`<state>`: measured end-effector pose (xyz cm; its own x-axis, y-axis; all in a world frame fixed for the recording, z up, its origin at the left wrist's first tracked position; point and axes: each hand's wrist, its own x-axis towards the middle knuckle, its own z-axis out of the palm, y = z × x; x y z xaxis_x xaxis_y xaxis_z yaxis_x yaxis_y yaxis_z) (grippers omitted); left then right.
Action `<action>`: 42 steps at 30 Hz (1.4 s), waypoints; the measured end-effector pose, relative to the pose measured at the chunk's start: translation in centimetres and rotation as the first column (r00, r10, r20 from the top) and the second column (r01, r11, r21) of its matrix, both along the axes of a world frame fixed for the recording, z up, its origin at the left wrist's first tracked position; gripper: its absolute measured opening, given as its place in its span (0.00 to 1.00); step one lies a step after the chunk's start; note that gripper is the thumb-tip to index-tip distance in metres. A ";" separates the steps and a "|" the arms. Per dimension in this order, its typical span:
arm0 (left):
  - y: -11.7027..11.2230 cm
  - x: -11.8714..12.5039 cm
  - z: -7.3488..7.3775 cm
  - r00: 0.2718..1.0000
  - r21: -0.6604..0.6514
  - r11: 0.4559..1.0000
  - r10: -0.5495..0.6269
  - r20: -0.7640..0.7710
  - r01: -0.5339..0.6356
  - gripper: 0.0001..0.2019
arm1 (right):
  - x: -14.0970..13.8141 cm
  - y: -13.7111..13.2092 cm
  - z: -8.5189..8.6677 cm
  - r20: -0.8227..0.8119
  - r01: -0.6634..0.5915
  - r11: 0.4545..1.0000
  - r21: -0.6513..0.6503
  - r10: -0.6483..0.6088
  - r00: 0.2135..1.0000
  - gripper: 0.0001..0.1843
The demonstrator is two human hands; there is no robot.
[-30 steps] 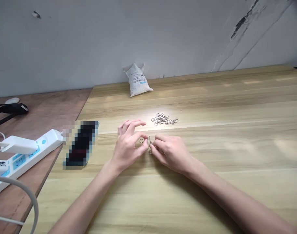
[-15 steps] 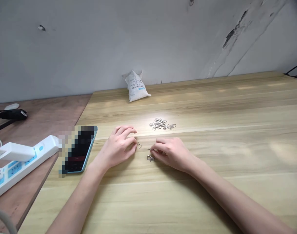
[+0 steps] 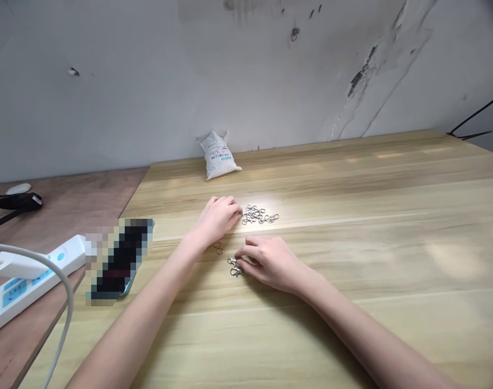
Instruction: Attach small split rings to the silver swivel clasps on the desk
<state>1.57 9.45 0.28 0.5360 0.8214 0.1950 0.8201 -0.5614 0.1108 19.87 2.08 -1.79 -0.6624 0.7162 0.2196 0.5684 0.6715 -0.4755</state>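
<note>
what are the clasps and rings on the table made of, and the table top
The clasps and the heap of clasps and rings look like plated metal: bright silver with sharp highlights, base metal unclear. The table top looks like pale wood or wood-grain laminate, with streaky grain and a smooth sheen.

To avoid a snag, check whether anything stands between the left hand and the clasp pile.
Nothing visible does: the left hand is right at the edge of the pile of metal clasps.
</note>
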 end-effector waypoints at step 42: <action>-8.2 -0.8 0.6 0.760 -0.111 0.994 0.088 0.644 -0.021 0.02 | -0.1 0.2 0.8 -0.633 -0.327 0.638 -0.697 -0.334 0.699 0.17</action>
